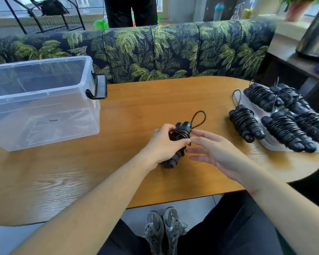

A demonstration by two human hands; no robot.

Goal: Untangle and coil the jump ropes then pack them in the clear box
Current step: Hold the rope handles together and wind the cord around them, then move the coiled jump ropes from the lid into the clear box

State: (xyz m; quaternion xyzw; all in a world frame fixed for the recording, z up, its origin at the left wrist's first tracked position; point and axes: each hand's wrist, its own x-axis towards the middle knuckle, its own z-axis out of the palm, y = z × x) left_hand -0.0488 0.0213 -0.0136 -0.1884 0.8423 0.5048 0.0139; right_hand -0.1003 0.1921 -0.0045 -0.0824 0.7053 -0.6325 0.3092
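My left hand (164, 144) grips a black jump rope bundle (180, 133) just above the middle of the wooden table (136, 103). Its cord is wound around the two handles, and a small loop sticks up at the top. My right hand (215, 151) hovers just to the right of the bundle with fingers spread and straight, holding nothing. A clear plastic box (42, 102) with black latches stands open at the table's left. Several more wound black jump ropes (282, 115) lie at the right end of the table.
A sofa with a palm-leaf print (155, 50) runs along the far side of the table. A person in black (131, 10) stands behind it. The ropes on the right rest on a white sheet (272, 144). My legs and shoes show below the table edge.
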